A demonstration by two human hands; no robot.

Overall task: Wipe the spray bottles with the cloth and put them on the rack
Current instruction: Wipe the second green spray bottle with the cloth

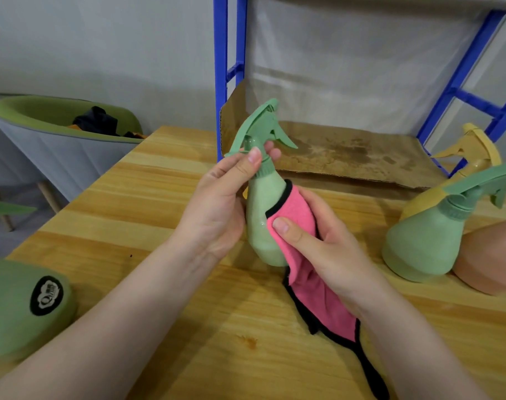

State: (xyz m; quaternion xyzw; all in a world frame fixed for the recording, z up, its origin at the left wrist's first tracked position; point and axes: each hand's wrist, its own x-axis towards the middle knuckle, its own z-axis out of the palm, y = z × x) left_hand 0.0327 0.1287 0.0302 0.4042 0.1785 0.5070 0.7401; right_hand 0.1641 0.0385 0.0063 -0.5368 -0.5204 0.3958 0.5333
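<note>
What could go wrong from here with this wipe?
The left hand grips the green bottle only at its neck, so it might twist or slip under the right hand's rubbing. The cloth trails onto the table and may snag. The right forearm nearly touches the standing bottles.

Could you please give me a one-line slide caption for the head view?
Left hand grips a green spray bottle by its neck while right hand presses a pink cloth against it.

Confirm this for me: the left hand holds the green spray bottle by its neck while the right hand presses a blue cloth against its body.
One thing is wrong: the cloth is pink with black edging, not blue. The head view shows it. The left hand does hold the green spray bottle by its neck, and the right hand presses the cloth against its body.
</note>
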